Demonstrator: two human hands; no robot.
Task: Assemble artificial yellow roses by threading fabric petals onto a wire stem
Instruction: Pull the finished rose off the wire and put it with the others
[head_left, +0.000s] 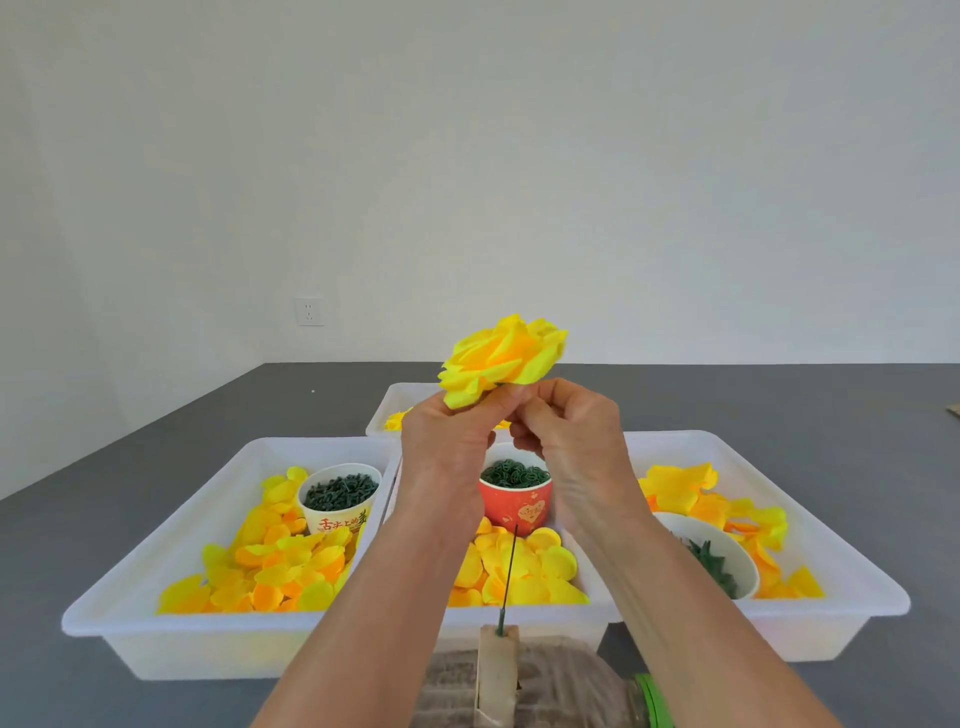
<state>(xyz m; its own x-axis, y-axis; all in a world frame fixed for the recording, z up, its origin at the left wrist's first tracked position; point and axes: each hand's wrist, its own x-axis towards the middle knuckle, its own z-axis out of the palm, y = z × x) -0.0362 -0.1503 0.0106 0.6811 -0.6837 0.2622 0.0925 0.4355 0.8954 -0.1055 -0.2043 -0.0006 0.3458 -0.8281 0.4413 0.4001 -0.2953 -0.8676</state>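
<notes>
Both hands are up at chest height, pinching the underside of a full yellow fabric rose (503, 358): the left hand (448, 441) curls its fingers round the base of the bloom, and the right hand (569, 431) closes thumb and fingertips right beside it, just under the petals. The rose is layered, bright lemon at the edges with warmer orange folds inside, tilted up and to the left above the trays. Below, the wide white plastic tray on the left (156, 551) holds loose yellow and orange petals and a paper cup of dark green bits (340, 499). Between the wrists sits a red cup of green rings (514, 493). Nearer still, a thin dark green wire stem (509, 577) stands upright in a small wooden block (497, 670).
</notes>
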